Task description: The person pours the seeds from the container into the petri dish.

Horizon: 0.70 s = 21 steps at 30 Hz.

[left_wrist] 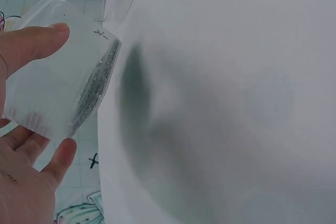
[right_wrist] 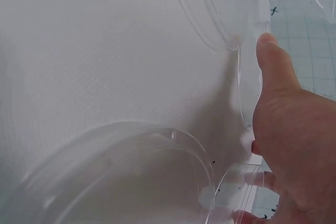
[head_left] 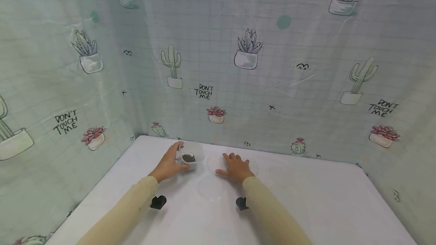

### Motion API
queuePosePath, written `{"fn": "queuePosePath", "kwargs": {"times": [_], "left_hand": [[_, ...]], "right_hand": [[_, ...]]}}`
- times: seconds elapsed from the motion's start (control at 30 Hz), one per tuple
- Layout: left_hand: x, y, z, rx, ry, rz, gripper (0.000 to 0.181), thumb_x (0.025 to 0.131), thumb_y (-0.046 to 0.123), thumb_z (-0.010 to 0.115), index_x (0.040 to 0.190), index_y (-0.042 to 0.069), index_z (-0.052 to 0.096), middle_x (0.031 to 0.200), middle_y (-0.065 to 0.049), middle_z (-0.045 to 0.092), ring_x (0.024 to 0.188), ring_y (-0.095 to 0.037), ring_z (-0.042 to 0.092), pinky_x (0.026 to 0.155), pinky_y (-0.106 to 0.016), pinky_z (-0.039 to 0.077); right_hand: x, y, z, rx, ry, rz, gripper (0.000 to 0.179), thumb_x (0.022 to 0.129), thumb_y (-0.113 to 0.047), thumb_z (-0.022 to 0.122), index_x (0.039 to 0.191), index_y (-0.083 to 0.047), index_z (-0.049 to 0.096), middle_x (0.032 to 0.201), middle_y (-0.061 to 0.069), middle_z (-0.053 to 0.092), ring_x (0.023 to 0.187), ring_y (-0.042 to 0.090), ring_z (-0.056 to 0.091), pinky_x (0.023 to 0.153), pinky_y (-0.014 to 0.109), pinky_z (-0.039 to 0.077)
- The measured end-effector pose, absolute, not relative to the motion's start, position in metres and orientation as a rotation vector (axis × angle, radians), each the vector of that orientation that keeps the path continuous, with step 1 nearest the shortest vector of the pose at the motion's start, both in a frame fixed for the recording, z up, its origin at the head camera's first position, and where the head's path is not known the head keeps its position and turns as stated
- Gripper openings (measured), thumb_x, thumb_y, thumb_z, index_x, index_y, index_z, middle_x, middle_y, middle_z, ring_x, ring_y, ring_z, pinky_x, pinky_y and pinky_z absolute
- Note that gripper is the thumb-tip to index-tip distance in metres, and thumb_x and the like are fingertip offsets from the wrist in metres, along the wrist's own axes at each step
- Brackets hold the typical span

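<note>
My left hand (head_left: 169,164) grips a translucent, box-like plastic container (head_left: 199,153) holding dark grains (head_left: 188,157). In the left wrist view, the container (left_wrist: 65,72) is tilted, its grains lie along one side, and my thumb presses its wall. My right hand (head_left: 236,167) is spread at a clear round dish (head_left: 212,165), thumb at the near side and fingertips at the far side. In the right wrist view, this hand (right_wrist: 294,124) has its thumb extended near thin clear rims; its fingertips are partly behind clear plastic, and contact is hard to make out.
More clear round dishes lie on the white table (head_left: 327,207): one dish (head_left: 210,189) in front, one dish (head_left: 253,167) partly behind my right hand, and a faint one farther right. A patterned curtain (head_left: 218,67) rises behind the table. Black wrist mounts (head_left: 158,202) hang under both sleeves.
</note>
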<state>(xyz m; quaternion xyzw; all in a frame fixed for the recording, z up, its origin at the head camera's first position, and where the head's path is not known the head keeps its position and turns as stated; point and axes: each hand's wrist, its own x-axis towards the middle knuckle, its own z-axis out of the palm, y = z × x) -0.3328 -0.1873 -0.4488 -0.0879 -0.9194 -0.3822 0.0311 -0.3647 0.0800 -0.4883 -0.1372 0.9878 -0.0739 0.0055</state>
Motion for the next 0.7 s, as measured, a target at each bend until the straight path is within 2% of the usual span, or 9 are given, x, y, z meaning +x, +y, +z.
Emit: {"fn": "queuePosePath", "kwargs": {"times": [0.23, 0.7], "left_hand": [[-0.344, -0.182, -0.449, -0.296, -2.839, -1.163, 0.099, 0.075, 0.022, 0.083, 0.151, 0.01, 0.022, 0.149, -0.015, 0.037, 0.142, -0.037, 0.031, 0.115, -0.057, 0.03], [-0.348, -0.169, -0.438, -0.353, -2.849, -1.066, 0.097, 0.075, 0.018, 0.083, 0.15, 0.006, 0.024, 0.154, -0.019, 0.031, 0.142, -0.04, 0.031, 0.117, -0.056, 0.027]], "right_hand": [[-0.368, 0.079, -0.49, -0.425, 3.093, -0.217, 0.087, 0.08, -0.072, 0.057, 0.147, -0.019, 0.041, 0.138, 0.01, 0.051, 0.127, 0.032, 0.049, 0.1, 0.071, 0.038], [-0.365, 0.081, -0.49, -0.437, 3.104, -0.23, 0.085, 0.081, -0.072, 0.056, 0.146, -0.018, 0.042, 0.138, 0.01, 0.051, 0.127, 0.032, 0.049, 0.099, 0.07, 0.039]]}}
